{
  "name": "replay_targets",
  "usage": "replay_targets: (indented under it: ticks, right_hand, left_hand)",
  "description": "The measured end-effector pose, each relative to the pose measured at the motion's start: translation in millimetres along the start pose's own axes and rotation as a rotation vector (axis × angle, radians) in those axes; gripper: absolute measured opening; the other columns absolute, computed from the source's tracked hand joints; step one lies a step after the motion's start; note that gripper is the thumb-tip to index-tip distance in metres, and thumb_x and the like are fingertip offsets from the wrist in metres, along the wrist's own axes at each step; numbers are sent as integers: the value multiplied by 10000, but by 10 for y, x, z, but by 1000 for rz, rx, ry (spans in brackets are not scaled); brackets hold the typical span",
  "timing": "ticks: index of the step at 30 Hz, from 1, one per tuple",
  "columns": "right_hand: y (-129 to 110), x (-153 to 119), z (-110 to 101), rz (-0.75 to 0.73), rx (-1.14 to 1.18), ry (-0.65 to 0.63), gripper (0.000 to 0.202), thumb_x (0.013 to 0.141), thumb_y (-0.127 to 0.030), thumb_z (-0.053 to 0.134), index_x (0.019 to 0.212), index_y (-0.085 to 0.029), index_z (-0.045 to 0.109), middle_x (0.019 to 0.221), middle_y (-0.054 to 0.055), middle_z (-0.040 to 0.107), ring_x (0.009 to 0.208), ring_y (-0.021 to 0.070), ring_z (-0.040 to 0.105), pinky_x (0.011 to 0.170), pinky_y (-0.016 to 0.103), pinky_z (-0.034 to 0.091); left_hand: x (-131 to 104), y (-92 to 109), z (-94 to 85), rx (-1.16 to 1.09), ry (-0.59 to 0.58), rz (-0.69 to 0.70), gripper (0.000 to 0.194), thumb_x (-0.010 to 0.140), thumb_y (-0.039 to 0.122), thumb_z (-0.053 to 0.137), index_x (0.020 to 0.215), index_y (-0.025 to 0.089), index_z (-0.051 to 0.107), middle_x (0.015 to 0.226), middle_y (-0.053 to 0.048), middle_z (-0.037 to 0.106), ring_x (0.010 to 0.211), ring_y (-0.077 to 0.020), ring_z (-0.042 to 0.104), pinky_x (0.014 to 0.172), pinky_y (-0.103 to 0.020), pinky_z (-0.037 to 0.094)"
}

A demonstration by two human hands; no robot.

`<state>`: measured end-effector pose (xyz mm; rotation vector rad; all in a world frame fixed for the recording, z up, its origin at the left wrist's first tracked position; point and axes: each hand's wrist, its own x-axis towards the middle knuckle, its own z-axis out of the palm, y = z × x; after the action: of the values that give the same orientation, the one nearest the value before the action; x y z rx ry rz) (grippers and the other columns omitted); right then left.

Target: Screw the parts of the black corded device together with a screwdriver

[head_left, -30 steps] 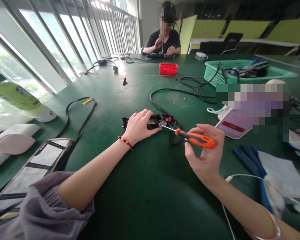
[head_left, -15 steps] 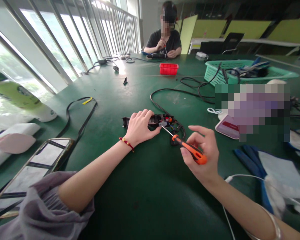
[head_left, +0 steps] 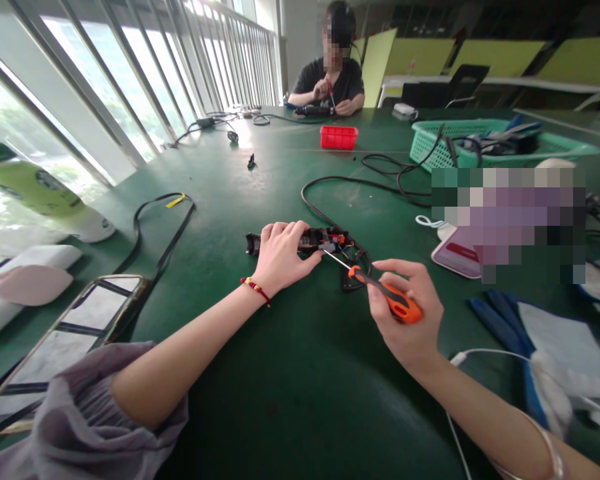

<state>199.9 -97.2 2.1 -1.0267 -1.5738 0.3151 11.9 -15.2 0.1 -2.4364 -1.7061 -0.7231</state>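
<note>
On the green table [head_left: 290, 347] lies a black device [head_left: 253, 243] with its inside exposed, showing a grey part and coloured wires near its right end. My left hand [head_left: 283, 257] is wrapped over its middle, thumb near the grey part. In my right hand [head_left: 410, 307] is an orange and black screwdriver [head_left: 405, 308], its thin shaft pointing up-left. The tip meets the device at the grey part; exact contact is too small to tell. A black cable [head_left: 325, 179] runs from the device's right end.
Behind stand a red bin [head_left: 339, 137] and a green basket [head_left: 430, 143] of tools. A person [head_left: 307, 80] works across the table. A phone [head_left: 457, 253] and blue gloves [head_left: 500, 320] lie right; a bottle [head_left: 45, 193] and a strapped case [head_left: 75, 340] are left.
My right hand and the screwdriver handle have shifted slightly right, and its fingers have closed further round the handle. My left hand stays on the device.
</note>
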Motion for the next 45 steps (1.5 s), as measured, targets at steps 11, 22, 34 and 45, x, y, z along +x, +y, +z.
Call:
replay_targets:
  ticks: [11,22,34,45]
  right_hand:
    - [43,3,4,46,46,38,288,743,-172,605,1009,-228,507,761,-27,542,561,105,548,525,257,490]
    - [11,32,7,-3,62,62,350,723,-153,619,1040,-235,494,788,-21,531,644,123,574,558,263,488]
    - [23,16,19,-21,102,104,441,696,-150,635,1093,-237,463,882,5,539,733,147,583,639,312,517]
    - [29,26,7,-8,99,111,484,686,-174,646,1115,-251,436,922,21,544,782,167,598,629,317,516]
  left_hand:
    - [6,-4,-2,11,-10,12,364,797,495,484,1018,207,513,977,-44,630,931,-252,506,881,-411,331]
    - [4,-9,-1,5,-11,13,359,806,494,475,1025,211,507,982,-41,632,919,-249,509,873,-407,331]
    - [2,-11,-10,10,-8,19,370,818,507,462,1023,205,515,991,-46,633,914,-246,511,868,-403,333]
    - [3,-15,0,10,-6,14,377,823,519,450,1030,212,516,999,-47,631,930,-247,514,879,-402,331]
